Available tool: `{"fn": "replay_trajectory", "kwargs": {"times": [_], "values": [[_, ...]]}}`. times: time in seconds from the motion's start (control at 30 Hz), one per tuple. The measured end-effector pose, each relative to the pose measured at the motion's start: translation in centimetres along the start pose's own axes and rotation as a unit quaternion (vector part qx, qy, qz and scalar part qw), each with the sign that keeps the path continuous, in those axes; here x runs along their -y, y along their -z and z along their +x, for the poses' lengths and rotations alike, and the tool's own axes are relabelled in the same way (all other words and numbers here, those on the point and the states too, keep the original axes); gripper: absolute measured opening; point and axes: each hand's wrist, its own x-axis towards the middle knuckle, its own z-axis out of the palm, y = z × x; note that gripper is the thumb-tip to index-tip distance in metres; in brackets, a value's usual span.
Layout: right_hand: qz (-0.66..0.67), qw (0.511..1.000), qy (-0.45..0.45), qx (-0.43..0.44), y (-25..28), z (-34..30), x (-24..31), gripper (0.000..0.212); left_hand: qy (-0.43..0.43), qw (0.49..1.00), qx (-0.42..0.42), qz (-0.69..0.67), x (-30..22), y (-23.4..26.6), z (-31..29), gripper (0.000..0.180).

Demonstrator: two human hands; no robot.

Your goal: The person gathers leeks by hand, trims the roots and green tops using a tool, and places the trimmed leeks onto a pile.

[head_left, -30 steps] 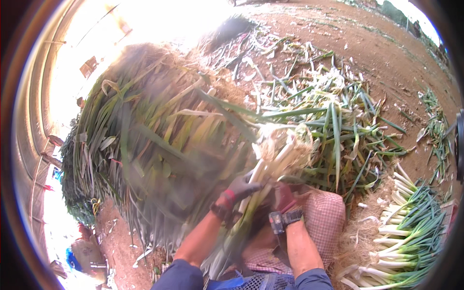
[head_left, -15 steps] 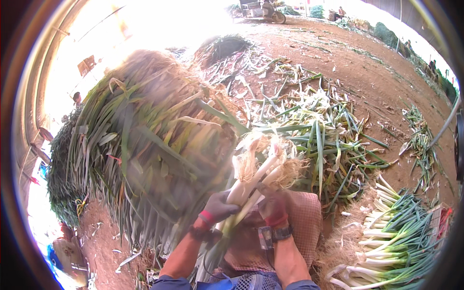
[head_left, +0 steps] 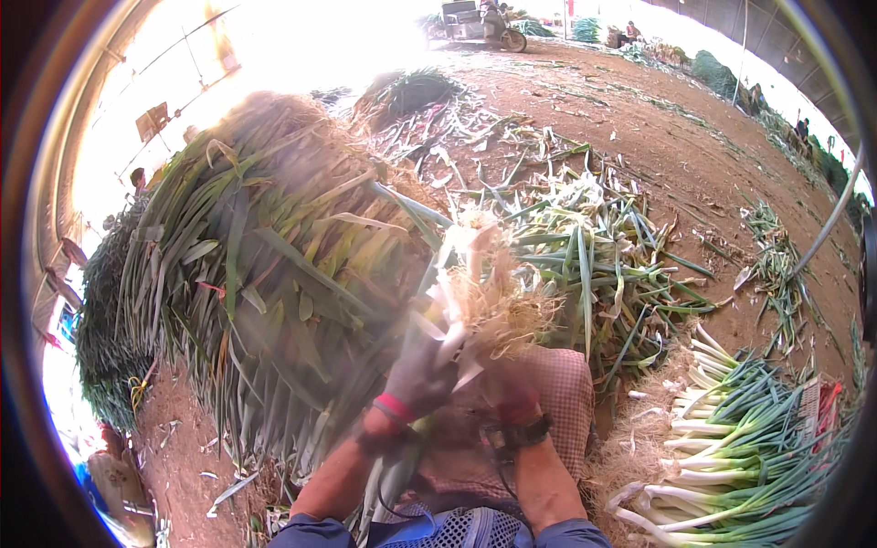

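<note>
My gloved left hand [head_left: 418,376] is closed around several green onions [head_left: 449,310] in front of my lap. Their white shanks tilt upward, and a tangle of pale brown roots [head_left: 512,306] hangs over the right side. The green leaves run down below the hand past my left forearm. Close beside the shanks, my gloved right hand [head_left: 510,393] is smeared by motion. A pale strip shows between the hands; whether the right fingers grip it is unclear.
A large heap of green onions [head_left: 265,237] rises at the left. Stripped leaves [head_left: 594,228] litter the ground ahead. Cleaned green onions [head_left: 713,447] lie in a row at the right, beside a red-and-brown crate [head_left: 812,406]. Farther back stands a three-wheeled vehicle [head_left: 484,23].
The held onions have turned more upright, with the roots bunched closer together. My right hand has moved slightly down and left. The whole view has shifted a little.
</note>
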Motion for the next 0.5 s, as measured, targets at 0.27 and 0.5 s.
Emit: {"fn": "replay_trajectory", "kwargs": {"times": [0.27,0.5], "values": [[0.164,0.981,-0.091,-0.049,-3.0,-2.5,-5.2,0.041,0.184,0.946,0.169,-0.208,0.9,-1.8,-2.4,0.078],[0.699,0.658,-0.276,-0.050,-1.7,0.5,-2.2,0.040,0.332,0.731,0.310,-0.509,5.5,-1.7,-1.7,0.076]]}}
